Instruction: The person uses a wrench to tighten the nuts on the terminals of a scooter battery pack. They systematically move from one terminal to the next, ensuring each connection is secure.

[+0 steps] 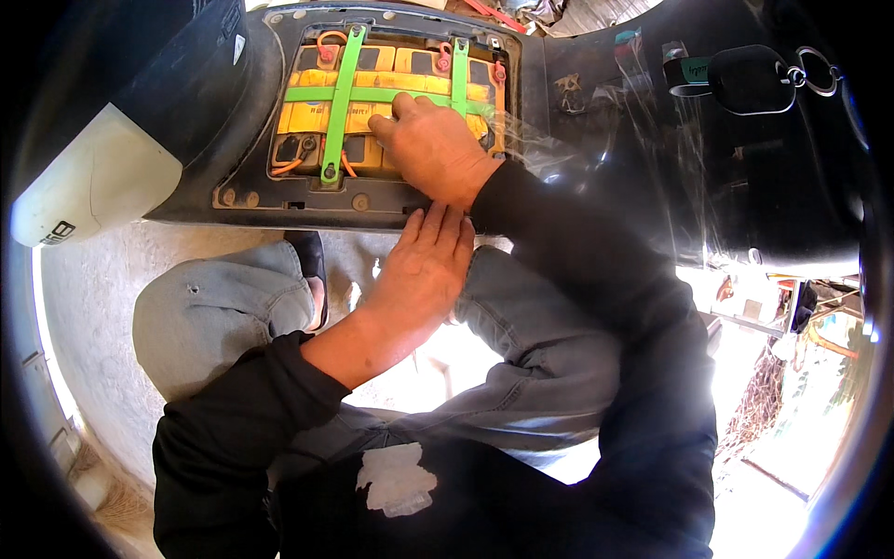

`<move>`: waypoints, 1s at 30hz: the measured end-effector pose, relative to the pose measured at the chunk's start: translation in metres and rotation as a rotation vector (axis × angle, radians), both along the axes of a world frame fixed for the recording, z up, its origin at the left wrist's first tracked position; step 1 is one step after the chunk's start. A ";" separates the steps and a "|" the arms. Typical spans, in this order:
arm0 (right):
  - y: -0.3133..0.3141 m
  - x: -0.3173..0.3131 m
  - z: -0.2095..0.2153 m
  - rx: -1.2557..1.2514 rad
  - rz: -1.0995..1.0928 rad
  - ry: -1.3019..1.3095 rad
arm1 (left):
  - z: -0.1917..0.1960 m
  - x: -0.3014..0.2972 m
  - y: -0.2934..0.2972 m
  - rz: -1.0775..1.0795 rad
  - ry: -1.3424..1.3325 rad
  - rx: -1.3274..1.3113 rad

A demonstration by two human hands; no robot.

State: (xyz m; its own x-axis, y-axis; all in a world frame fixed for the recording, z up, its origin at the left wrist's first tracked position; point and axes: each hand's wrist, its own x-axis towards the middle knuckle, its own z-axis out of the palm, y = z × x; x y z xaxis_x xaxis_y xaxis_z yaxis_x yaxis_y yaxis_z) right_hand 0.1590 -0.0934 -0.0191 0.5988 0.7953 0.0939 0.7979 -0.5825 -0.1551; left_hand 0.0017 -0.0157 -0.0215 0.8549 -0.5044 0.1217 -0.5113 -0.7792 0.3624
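Note:
Yellow batteries [377, 59] sit in a rectangular compartment in the black scooter footboard [391, 202]. A long green strap [342, 112] crosses them front to back, and a second green strap [460, 70] runs alongside on the right. Between and under these lies a crosswise green strap [310, 94]. Over the batteries, my right hand [433, 147] is closed with its fingers curled down at the crosswise strap; what they grip is hidden. My left hand [424, 270] lies with fingers stretched against the footboard's near edge, just below my right wrist. Orange cables [289, 168] and red terminal caps show at the corners.
Clear plastic film [643, 121] covers part of the black seat [596, 74] on the right. A dark key tag [752, 80] with a metal ring appears at the upper right. At the left stands a white and black body panel [102, 177]. My knees are below the footboard.

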 end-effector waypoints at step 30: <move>-0.009 0.022 0.034 0.233 0.054 0.068 | 0.003 -0.003 0.001 0.020 -0.109 0.112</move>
